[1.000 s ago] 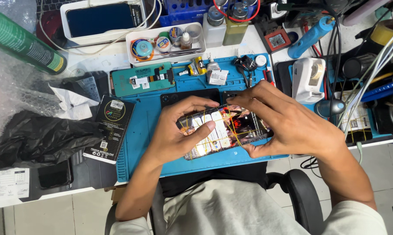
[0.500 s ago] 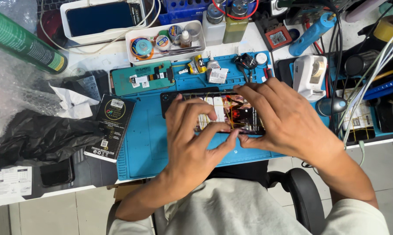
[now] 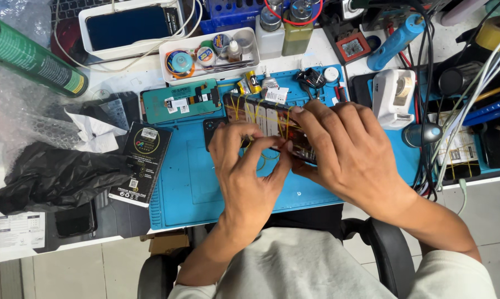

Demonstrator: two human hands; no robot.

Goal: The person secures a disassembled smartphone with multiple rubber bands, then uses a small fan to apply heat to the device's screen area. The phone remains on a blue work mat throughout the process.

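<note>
An opened phone (image 3: 269, 123) lies tilted over the blue work mat (image 3: 189, 182), wrapped with several yellow rubber bands. My left hand (image 3: 247, 171) covers its near left part, with the fingers pinching a rubber band. Across its right half lies my right hand (image 3: 344, 155), which grips the phone, thumb meeting the left fingers. Most of the phone's lower half is hidden under both hands.
A teal screen part (image 3: 181, 101) lies at the mat's back. A black flat box (image 3: 142, 160) and a black plastic bag (image 3: 50, 174) sit left. A white tray of small jars (image 3: 211, 52), a green can (image 3: 31, 55), a white device (image 3: 394, 97) and cables (image 3: 444, 133) crowd the back and right.
The phone has moved away from me toward the back of the mat and turned. Both hands followed it, and my left fingers now pinch a rubber band.
</note>
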